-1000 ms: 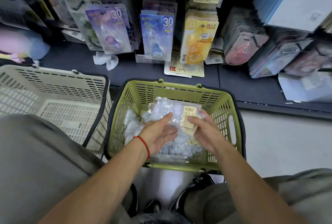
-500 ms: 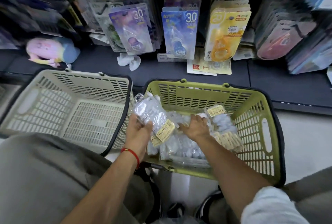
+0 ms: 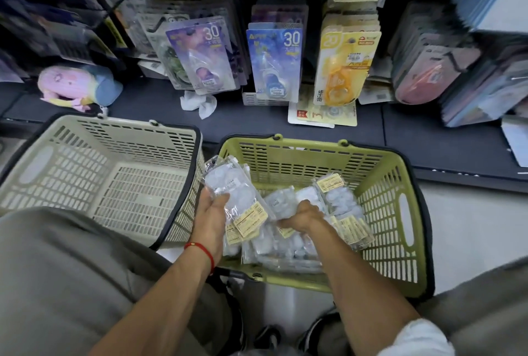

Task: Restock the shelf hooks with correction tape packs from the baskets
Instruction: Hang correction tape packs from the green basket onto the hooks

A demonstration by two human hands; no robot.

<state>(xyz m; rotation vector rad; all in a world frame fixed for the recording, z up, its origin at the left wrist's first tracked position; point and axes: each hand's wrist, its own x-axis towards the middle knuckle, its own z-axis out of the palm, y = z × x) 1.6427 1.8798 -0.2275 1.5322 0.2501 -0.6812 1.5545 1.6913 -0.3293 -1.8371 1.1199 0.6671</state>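
Down low, the green basket [image 3: 380, 172] sits at three o'clock of the beige basket [image 3: 94, 155]; inside it lie clear tape packs [image 3: 340, 201]. Left hand [image 3: 211, 212] curls round a held stack [image 3: 237, 195], while right hand [image 3: 300, 217], at three o'clock, has fingers buried among packs

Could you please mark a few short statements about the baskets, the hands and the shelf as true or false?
1. The left hand grips a stack of clear packs. True.
2. The beige basket holds most of the packs. False: no packs show in it; they lie in the green basket.
3. The right hand reaches into the green basket. True.
4. The plush toy lies in the green basket. False: it lies on the shelf.
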